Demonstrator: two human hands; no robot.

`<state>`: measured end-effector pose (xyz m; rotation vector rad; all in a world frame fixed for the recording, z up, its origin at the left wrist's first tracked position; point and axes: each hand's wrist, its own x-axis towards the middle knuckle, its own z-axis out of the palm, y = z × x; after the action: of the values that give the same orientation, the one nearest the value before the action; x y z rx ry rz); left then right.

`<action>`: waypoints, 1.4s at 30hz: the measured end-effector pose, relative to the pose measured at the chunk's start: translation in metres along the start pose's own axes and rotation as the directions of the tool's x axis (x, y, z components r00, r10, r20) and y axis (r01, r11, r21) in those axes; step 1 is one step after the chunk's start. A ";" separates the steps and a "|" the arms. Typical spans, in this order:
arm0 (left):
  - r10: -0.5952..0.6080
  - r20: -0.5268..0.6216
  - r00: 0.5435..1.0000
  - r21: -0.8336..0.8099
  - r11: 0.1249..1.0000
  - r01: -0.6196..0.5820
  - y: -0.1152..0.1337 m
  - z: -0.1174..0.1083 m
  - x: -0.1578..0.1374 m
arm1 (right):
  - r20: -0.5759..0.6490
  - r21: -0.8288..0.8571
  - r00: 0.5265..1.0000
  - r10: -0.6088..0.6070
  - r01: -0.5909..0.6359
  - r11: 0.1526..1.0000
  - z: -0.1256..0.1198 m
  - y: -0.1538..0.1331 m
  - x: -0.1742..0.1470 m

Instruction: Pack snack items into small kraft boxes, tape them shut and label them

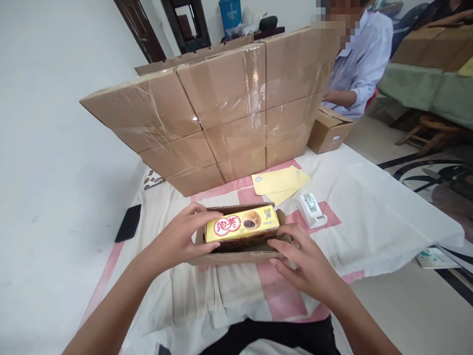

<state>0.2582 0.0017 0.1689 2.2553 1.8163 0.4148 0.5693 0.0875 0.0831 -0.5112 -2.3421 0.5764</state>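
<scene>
The left hand point(180, 240) grips the left end of a yellow snack box point(242, 224), thumb on its top edge and fingers point(205, 248) curled under the near side. The right hand point(303, 260) lies against the right end of the small open carton point(236, 249) that the snack box sits in, fingers bent on the cardboard rim; whether they also pinch the snack box is hidden by the carton flap. The lower half of the snack box is sunk in the carton and out of sight. Both stand on a surface point(369, 212) covered with a white and pink cloth.

Behind them rises a wall of taped cardboard boxes point(221, 113), which blocks whatever lies beyond. Just before it lie yellow envelopes point(278, 181) and a white tape dispenser point(310, 209). A black phone point(128, 223) lies at the left edge of the cloth. Another brown box point(330, 130) stands at the far right, partly behind the wall, near a seated person in a pale shirt point(364, 59) whose hands are hidden
</scene>
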 end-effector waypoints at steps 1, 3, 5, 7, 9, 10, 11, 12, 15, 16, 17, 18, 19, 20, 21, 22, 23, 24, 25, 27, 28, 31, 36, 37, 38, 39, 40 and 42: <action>0.012 0.044 0.999 0.060 0.998 -0.015 0.001 0.001 0.002 | -0.001 0.002 1.000 0.003 -0.003 1.000 0.001 -0.001 0.000; 0.015 0.099 0.995 0.174 0.984 -0.032 0.003 0.004 0.006 | -0.008 -0.004 1.000 0.009 -0.009 1.000 0.002 -0.001 -0.002; -0.001 0.116 0.993 0.272 0.962 -0.030 0.007 0.006 0.007 | -0.027 -0.012 1.000 0.010 -0.011 1.000 0.003 -0.001 -0.004; -0.009 0.114 0.993 0.355 0.934 -0.033 0.012 0.009 0.006 | -0.051 -0.006 0.999 0.004 -0.005 1.000 0.004 0.001 -0.008; -0.011 0.103 0.995 0.445 0.895 -0.037 0.017 0.011 0.002 | -0.069 0.014 0.998 0.001 0.000 1.000 0.003 0.003 -0.012; -0.013 0.096 0.995 0.489 0.871 -0.036 0.019 0.013 0.000 | -0.072 0.027 0.997 0.008 -0.006 1.000 0.002 0.004 -0.014; -0.022 0.090 0.996 0.533 0.846 -0.029 0.020 0.015 -0.002 | -0.071 0.039 0.997 0.015 -0.012 0.999 0.002 0.005 -0.016; -0.035 0.086 0.996 0.572 0.820 -0.020 0.021 0.018 -0.004 | -0.070 0.049 0.997 0.021 -0.018 0.999 0.002 0.006 -0.018; -0.068 0.106 0.992 0.635 0.772 -0.015 0.020 0.024 -0.006 | -0.075 0.072 0.997 0.027 -0.022 0.997 0.003 0.010 -0.021; -0.072 0.116 0.991 0.637 0.771 -0.019 0.019 0.026 -0.006 | -0.075 0.082 0.997 0.028 -0.022 0.996 0.004 0.011 -0.022; -0.068 0.127 0.990 0.629 0.777 -0.027 0.018 0.028 -0.005 | -0.073 0.094 0.997 0.032 -0.025 0.995 0.005 0.012 -0.022; -0.056 0.138 0.989 0.613 0.789 -0.041 0.017 0.029 -0.003 | -0.070 0.108 0.997 0.037 -0.029 0.994 0.007 0.014 -0.022; -0.044 0.151 0.988 0.593 0.803 -0.055 0.015 0.030 -0.001 | -0.067 0.121 0.997 0.040 -0.031 0.992 0.008 0.015 -0.022; -0.035 0.163 0.986 0.572 0.818 -0.066 0.014 0.031 0.002 | -0.070 0.132 0.997 0.040 -0.030 0.991 0.009 0.016 -0.022; -0.029 0.175 0.984 0.553 0.830 -0.074 0.012 0.031 0.004 | -0.077 0.140 0.996 0.040 -0.028 0.990 0.010 0.017 -0.021; -0.028 0.187 0.982 0.540 0.838 -0.079 0.011 0.032 0.007 | -0.086 0.146 0.996 0.039 -0.026 0.989 0.010 0.018 -0.021; -0.030 0.197 0.980 0.533 0.842 -0.082 0.010 0.032 0.009 | -0.094 0.151 0.995 0.038 -0.023 0.988 0.010 0.019 -0.020; -0.026 0.201 0.979 0.530 0.844 -0.087 0.009 0.032 0.011 | -0.102 0.155 0.994 0.039 -0.022 0.988 0.010 0.020 -0.020; -0.014 0.200 0.980 0.529 0.843 -0.096 0.008 0.033 0.012 | -0.107 0.160 0.993 0.043 -0.026 0.987 0.010 0.020 -0.019; 0.017 0.191 0.982 0.523 0.844 -0.116 0.008 0.035 0.014 | -0.110 0.168 0.993 0.050 -0.031 0.985 0.010 0.021 -0.019; 0.026 0.182 0.983 0.517 0.848 -0.118 0.008 0.035 0.014 | -0.106 0.172 0.993 0.055 -0.036 0.984 0.011 0.021 -0.020; -0.007 0.160 0.987 0.484 0.872 -0.072 0.010 0.034 0.015 | -0.106 0.162 0.993 0.058 -0.040 0.986 0.019 0.023 -0.025; -0.028 0.132 0.991 0.108 0.994 0.013 0.006 0.011 0.001 | -0.435 0.248 0.900 0.018 0.100 0.964 0.042 0.026 -0.026; -0.020 0.062 0.998 0.013 1.000 0.019 0.003 0.006 -0.005 | -0.422 0.268 0.906 0.010 0.114 0.957 0.045 0.027 -0.023; -0.031 -0.029 0.999 -0.043 0.999 0.029 -0.001 0.004 -0.012 | -0.371 0.275 0.929 -0.003 0.113 0.955 0.047 0.027 -0.019; -0.055 -0.110 0.992 -0.058 0.997 0.049 -0.006 0.004 -0.017 | -0.313 0.271 0.949 -0.017 0.106 0.957 0.048 0.027 -0.014; -0.083 -0.164 0.983 -0.045 0.996 0.076 -0.011 0.006 -0.021 | -0.275 0.260 0.961 -0.030 0.104 0.960 0.050 0.027 -0.009; -0.116 -0.182 0.976 0.009 0.993 0.120 -0.021 0.017 -0.025 | -0.294 0.260 0.955 -0.032 0.112 0.959 0.053 0.028 0.000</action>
<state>0.2401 -0.0181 0.1442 2.1704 2.0390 0.6008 0.5387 0.0966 0.0320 -0.3517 -1.9587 0.7266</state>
